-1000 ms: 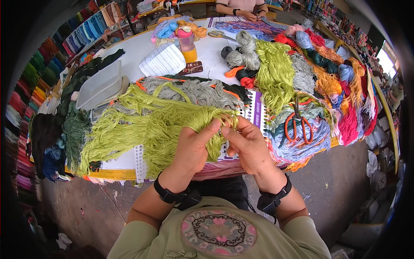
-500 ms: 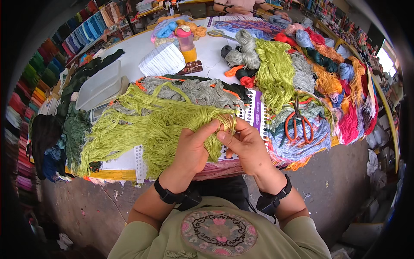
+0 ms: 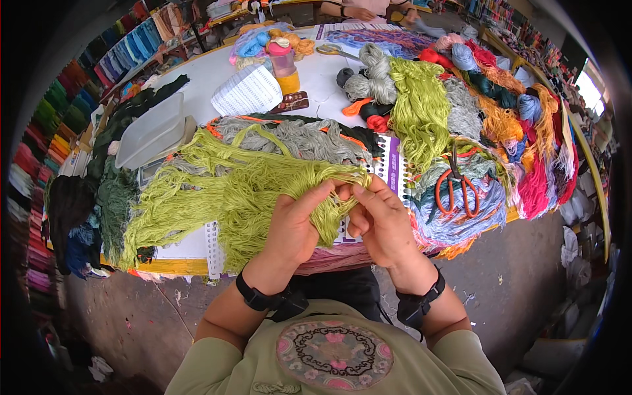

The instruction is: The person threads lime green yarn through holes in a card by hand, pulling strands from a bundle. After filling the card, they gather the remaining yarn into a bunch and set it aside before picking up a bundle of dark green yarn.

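A large bundle of lime-green thread (image 3: pixel 257 191) is spread over the near part of the table. My left hand (image 3: pixel 296 227) is closed on the bundle's right end, its thumb and fingers gathering the strands. Beside it, my right hand (image 3: pixel 382 220) pinches a few loose loops of the same thread between thumb and forefinger. The two hands are close together, with strands running between them. Under the green thread lie grey skeins (image 3: pixel 303 137) and a white card with punched holes and a purple stripe (image 3: pixel 393 164).
Orange-handled scissors (image 3: pixel 455 194) rest on pale blue thread to the right. More coloured skeins (image 3: pixel 503 125) heap up at the far right. A clear plastic tray (image 3: pixel 153 131), a paper sheet (image 3: pixel 247 91) and a pink-lidded bottle (image 3: pixel 283 62) stand farther back. Across the table another person's hand (image 3: pixel 359 13) shows.
My right hand has shifted slightly right, drawing the strand loops outward, and its fingers have curled more. My left hand stays nearly in place. The other person's hands have moved.
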Tool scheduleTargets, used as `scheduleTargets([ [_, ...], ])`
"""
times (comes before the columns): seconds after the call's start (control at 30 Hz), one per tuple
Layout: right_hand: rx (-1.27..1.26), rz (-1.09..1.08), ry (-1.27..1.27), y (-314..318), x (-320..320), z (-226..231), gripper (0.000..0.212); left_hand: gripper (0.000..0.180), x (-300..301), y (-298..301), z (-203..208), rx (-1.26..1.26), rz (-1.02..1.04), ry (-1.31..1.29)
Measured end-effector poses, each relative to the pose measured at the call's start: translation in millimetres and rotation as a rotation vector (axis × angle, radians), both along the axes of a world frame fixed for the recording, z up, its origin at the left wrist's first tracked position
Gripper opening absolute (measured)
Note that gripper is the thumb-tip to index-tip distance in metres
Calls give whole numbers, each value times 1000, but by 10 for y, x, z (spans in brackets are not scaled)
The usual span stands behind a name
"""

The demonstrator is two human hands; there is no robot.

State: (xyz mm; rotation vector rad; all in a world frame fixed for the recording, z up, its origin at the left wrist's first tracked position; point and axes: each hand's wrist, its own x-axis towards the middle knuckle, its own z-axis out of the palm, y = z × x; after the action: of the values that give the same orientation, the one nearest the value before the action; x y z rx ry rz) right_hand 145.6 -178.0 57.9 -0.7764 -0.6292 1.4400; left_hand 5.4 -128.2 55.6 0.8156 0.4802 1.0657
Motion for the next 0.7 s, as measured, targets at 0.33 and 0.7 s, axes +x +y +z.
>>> scheduleTargets([
  [0.33,14,28,-48,-2,8,-81,9,23,-7,-15,2,5,-16,11],
  [0.7,-18,37,-79,-11,-1,-95,11,21,-37,-13,-48,-23,-18,37],
])
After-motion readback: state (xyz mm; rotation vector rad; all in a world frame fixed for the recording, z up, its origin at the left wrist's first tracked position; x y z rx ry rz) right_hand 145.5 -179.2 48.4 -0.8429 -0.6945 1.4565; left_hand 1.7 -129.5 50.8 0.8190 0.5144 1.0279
